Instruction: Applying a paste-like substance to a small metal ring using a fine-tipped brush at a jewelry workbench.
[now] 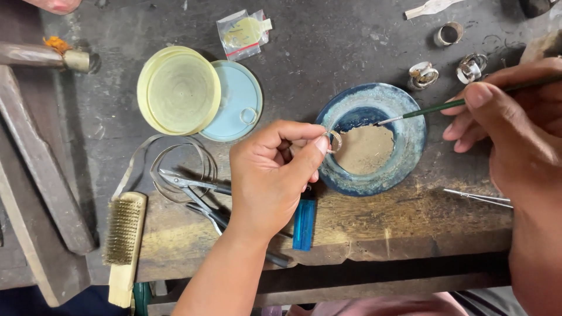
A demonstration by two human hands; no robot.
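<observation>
On the worn workbench [374, 222], the left hand [272, 175] pinches a ring [335, 141] over the blue dish [410, 126] — the right hand [515, 126] grips a brush [433, 109].

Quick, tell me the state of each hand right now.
Left hand: closed, pinching a small silver metal ring over the blue ceramic dish.
Right hand: closed, holding a thin green-handled brush.

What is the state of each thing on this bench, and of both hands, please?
left hand: fingers pinch a small ring over the dish
right hand: holds a thin brush, tip at the dish
blue dish: upright, holds tan paste
yellow lid: overlaps the pale blue lid
shears: lying, partly under left hand
wire brush: lying flat
</observation>
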